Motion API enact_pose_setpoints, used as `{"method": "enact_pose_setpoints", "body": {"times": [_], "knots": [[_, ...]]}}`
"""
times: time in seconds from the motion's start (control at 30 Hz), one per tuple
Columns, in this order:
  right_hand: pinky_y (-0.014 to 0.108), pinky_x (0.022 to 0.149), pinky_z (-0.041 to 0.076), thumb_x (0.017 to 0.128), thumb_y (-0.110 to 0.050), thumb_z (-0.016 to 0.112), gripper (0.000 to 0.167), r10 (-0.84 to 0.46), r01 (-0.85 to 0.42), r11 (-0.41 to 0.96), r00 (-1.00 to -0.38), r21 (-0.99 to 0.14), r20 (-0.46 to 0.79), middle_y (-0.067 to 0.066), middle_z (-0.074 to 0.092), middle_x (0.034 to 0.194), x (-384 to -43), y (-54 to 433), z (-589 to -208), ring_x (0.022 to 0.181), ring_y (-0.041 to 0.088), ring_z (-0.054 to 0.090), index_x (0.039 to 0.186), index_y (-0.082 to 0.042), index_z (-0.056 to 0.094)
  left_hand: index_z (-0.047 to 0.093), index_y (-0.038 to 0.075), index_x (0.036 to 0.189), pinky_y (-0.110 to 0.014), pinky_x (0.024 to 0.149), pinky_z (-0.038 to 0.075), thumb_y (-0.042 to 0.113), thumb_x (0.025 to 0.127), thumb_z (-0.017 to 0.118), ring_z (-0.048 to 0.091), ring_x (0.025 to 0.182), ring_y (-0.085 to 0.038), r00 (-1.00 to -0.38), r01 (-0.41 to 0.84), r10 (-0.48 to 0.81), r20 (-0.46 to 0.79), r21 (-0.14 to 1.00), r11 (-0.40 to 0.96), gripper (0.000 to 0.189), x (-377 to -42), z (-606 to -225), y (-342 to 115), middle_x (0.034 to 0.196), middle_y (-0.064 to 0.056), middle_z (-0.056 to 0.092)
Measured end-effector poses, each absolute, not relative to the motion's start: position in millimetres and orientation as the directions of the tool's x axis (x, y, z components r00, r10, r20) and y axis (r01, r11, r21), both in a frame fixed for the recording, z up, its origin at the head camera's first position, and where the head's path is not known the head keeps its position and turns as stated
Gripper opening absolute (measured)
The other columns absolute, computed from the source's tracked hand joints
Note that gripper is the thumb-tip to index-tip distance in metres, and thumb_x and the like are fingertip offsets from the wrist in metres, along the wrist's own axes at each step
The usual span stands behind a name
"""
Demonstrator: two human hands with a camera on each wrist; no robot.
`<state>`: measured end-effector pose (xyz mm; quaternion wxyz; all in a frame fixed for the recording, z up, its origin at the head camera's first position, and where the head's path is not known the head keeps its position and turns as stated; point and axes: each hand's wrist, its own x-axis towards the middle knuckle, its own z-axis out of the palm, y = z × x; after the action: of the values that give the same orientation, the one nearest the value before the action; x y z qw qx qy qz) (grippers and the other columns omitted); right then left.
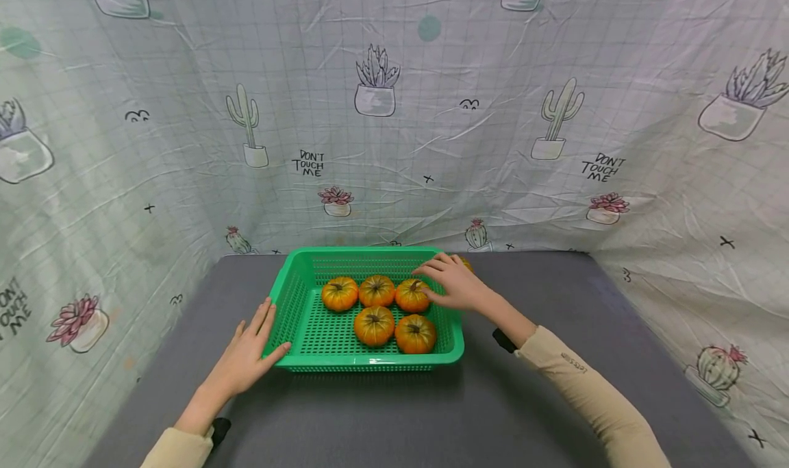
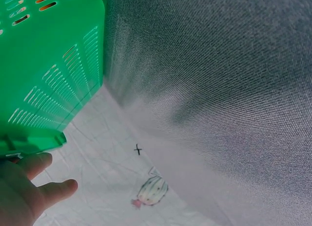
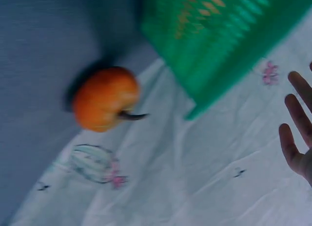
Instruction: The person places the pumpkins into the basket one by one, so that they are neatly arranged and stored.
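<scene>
A green plastic basket (image 1: pixel 370 360) with slotted walls holds several small orange pumpkins (image 1: pixel 374 326). My left hand (image 1: pixel 243 358) touches the basket's left rim, fingers extended and thumb by the front left corner; the left wrist view catches only some fingers (image 2: pixel 57 191) beside the green rim. Over the basket's right side is my right hand (image 1: pixel 456 283), its fingers spread above the back right pumpkin (image 1: pixel 411 295). The right wrist view shows these fingers (image 3: pixel 298 111) apart, with nothing between them. Whether they touch that pumpkin cannot be told.
Outside the basket, to its right, another pumpkin (image 3: pixel 105 99) with a dark stem sits on the grey table (image 1: pixel 530 297); the right hand mostly covers it in the head view. A pale curtain (image 1: pixel 431 132) printed with cacti hangs behind and along both sides.
</scene>
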<state>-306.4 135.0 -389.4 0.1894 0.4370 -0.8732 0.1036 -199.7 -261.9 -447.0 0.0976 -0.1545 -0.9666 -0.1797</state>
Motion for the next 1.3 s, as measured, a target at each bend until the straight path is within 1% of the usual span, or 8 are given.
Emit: {"method": "enact_pose_setpoints", "body": {"times": [0.1,0.3,0.4,0.5,0.73,0.87,1.1,1.3], "knots": [[0.039,0.078,0.037,0.081,-0.02,0.063,0.031,-0.678,-0.776,0.629,-0.578,-0.05,0.454,0.0,0.062,0.107,-308,149,-402,0.1,0.02,0.048,0.111,-0.018,0.06,0.016,-0.003,0.142,-0.064,0.1,0.015,0.038,0.087,0.052,0.019,0.134,-0.04,-0.936,0.33,0.263,0.234,0.323,0.887,0.077,-199,-446,-262,0.149,-0.02,0.01],[0.036,0.072,0.036,0.082,-0.019,0.062,0.027,-0.587,-0.733,0.669,-0.622,-0.123,0.518,0.003,0.062,0.103,-313,172,-421,0.086,0.017,0.047,0.109,-0.013,0.062,0.015,-0.002,0.142,-0.064,0.1,0.015,0.036,0.088,0.052,0.018,0.134,-0.039,-0.936,0.331,0.262,0.234,0.332,0.883,0.076,-198,-446,-262,0.149,-0.02,0.009],[0.036,0.07,0.037,0.082,-0.017,0.062,0.027,-0.541,-0.722,0.671,-0.632,-0.168,0.555,0.006,0.063,0.102,-316,180,-427,0.084,0.018,0.048,0.108,-0.01,0.063,0.015,-0.002,0.142,-0.064,0.1,0.016,0.037,0.087,0.053,0.018,0.135,-0.039,-0.934,0.332,0.261,0.244,0.326,0.885,0.077,-199,-447,-263,0.149,-0.02,0.009],[0.038,0.071,0.038,0.081,-0.013,0.063,0.026,-0.504,-0.713,0.673,-0.636,-0.196,0.584,0.009,0.063,0.103,-318,187,-434,0.088,0.021,0.051,0.107,-0.007,0.063,0.015,-0.002,0.142,-0.064,0.1,0.016,0.038,0.087,0.053,0.018,0.135,-0.039,-0.933,0.332,0.262,0.245,0.317,0.888,0.077,-199,-447,-263,0.149,-0.02,0.009],[0.042,0.073,0.041,0.08,-0.009,0.064,0.023,-0.452,-0.693,0.698,-0.622,-0.181,0.639,0.013,0.063,0.1,-328,196,-449,0.09,0.025,0.052,0.102,-0.004,0.064,0.014,-0.001,0.142,-0.064,0.1,0.015,0.039,0.087,0.052,0.017,0.135,-0.039,-0.936,0.328,0.261,0.236,0.321,0.888,0.078,-199,-447,-264,0.15,-0.019,0.008],[0.044,0.074,0.042,0.078,-0.006,0.065,0.024,-0.411,-0.666,0.72,-0.635,-0.194,0.654,0.013,0.062,0.099,-335,201,-455,0.089,0.026,0.052,0.101,-0.002,0.064,0.014,-0.001,0.142,-0.065,0.1,0.016,0.04,0.087,0.052,0.016,0.135,-0.039,-0.936,0.328,0.261,0.235,0.322,0.888,0.078,-199,-448,-264,0.15,-0.019,0.008],[0.042,0.071,0.038,0.078,-0.009,0.065,0.029,-0.378,-0.586,0.79,-0.699,-0.183,0.607,0.016,0.055,0.111,-352,213,-468,0.096,0.03,0.049,0.106,0.0,0.061,0.015,-0.001,0.142,-0.065,0.099,0.016,0.041,0.088,0.051,0.017,0.134,-0.04,-0.931,0.335,0.261,0.254,0.319,0.887,0.078,-200,-452,-265,0.149,-0.019,0.009],[0.043,0.071,0.034,0.08,-0.017,0.064,0.042,-0.387,-0.525,0.831,-0.782,-0.184,0.488,0.017,0.044,0.128,-365,225,-472,0.11,0.033,0.042,0.118,-0.002,0.053,0.017,-0.002,0.142,-0.065,0.099,0.017,0.038,0.087,0.053,0.019,0.133,-0.041,-0.929,0.338,0.263,0.26,0.31,0.889,0.077,-201,-451,-263,0.149,-0.02,0.011]]}}
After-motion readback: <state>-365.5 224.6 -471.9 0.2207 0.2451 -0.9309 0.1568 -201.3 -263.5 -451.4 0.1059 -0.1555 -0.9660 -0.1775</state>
